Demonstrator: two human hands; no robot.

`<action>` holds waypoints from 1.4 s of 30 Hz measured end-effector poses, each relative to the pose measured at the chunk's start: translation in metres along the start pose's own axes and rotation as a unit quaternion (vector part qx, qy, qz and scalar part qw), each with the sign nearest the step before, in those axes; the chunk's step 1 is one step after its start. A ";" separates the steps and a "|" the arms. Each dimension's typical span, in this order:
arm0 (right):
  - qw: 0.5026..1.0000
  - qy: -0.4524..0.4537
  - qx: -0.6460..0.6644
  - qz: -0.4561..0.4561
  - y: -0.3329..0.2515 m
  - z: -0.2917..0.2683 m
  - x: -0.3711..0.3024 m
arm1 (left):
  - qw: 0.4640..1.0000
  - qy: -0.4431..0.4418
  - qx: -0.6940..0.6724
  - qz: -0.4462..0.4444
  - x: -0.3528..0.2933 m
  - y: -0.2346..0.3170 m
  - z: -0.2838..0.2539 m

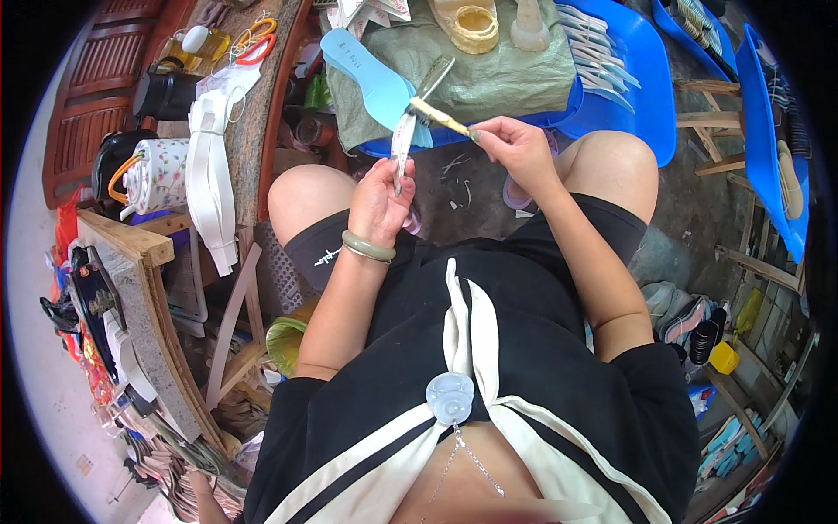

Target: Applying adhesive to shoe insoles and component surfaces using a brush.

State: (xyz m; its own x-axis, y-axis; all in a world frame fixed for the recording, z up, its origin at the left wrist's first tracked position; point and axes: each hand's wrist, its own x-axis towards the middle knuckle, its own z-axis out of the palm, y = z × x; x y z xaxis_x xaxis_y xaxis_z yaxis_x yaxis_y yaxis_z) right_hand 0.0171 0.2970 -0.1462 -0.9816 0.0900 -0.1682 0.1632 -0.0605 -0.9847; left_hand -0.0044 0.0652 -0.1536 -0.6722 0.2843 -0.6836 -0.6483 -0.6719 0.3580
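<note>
My left hand (381, 199) grips a thin, narrow insole-like piece (402, 144), seen nearly edge-on, above the gap between my knees. Pinched by its handle end in my right hand (517, 155) is a small brush (447, 120) with a pale yellowish handle. The brush head meets or overlaps the piece near its middle; whether the bristles touch it I cannot tell. Just behind lie light blue sole-shaped sheets (368, 77), partly covered by the held piece. They rest on a greenish sheet-covered work surface (515, 92).
A crusted yellowish container (474, 35) stands at the back beside a whitish bottle-like object (530, 31). A blue tray (650, 87) at right holds several pale sole pieces (594, 44). White strips (209, 166) hang off the left table, near orange-handled scissors (255, 48).
</note>
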 end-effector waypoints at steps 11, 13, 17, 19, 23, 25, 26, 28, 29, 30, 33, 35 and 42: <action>0.962 0.104 -0.232 -0.096 0.024 -0.043 0.089 | 0.993 0.001 0.106 0.051 -0.016 -0.005 0.020; 0.950 0.122 -0.268 -0.106 0.021 -0.044 0.101 | 0.978 0.016 0.193 0.081 -0.021 -0.005 0.028; 0.932 0.130 -0.308 -0.139 0.012 -0.035 0.097 | 0.923 0.052 0.351 0.153 -0.014 -0.008 0.020; 0.937 0.124 -0.292 -0.146 0.007 -0.025 0.077 | 0.883 0.071 0.417 0.206 -0.007 -0.011 0.012; 0.949 0.004 -0.284 -0.139 -0.011 -0.005 0.034 | 0.726 0.091 0.563 0.385 0.013 -0.017 -0.006; 0.957 -0.020 -0.264 -0.121 -0.032 -0.004 0.019 | 0.704 0.093 0.581 0.398 0.018 -0.021 -0.014; 0.971 -0.081 -0.217 -0.060 -0.045 -0.005 0.014 | 0.681 0.098 0.598 0.412 0.019 -0.021 -0.018; 0.980 -0.169 -0.105 0.023 -0.051 -0.008 0.008 | 0.660 0.104 0.624 0.405 0.010 -0.021 -0.009; 0.980 -0.169 -0.106 0.022 -0.053 -0.012 0.008 | 0.638 0.113 0.649 0.398 0.006 -0.019 -0.004; 0.986 -0.155 -0.035 0.052 -0.057 -0.020 0.010 | 0.639 0.113 0.647 0.401 0.005 -0.016 -0.003; 0.998 -0.030 -0.059 -0.011 -0.050 -0.044 0.034 | 0.650 0.126 0.691 0.291 -0.004 0.003 0.010; 0.942 0.106 -0.299 -0.112 -0.047 -0.061 0.062 | 0.710 0.075 0.634 0.295 -0.005 0.015 -0.002; 0.764 0.112 -0.591 -0.231 -0.055 -0.070 0.136 | 0.906 0.018 0.364 0.213 -0.034 0.019 0.020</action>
State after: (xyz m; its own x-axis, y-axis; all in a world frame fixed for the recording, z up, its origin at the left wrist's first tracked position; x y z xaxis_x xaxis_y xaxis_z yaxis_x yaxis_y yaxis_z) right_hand -0.1185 0.3820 -0.1177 -0.9413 0.0059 0.3376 -0.0912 0.9583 -0.2709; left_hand -0.0015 0.0564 -0.1110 -0.9138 0.0735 -0.3995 -0.4048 -0.0828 0.9107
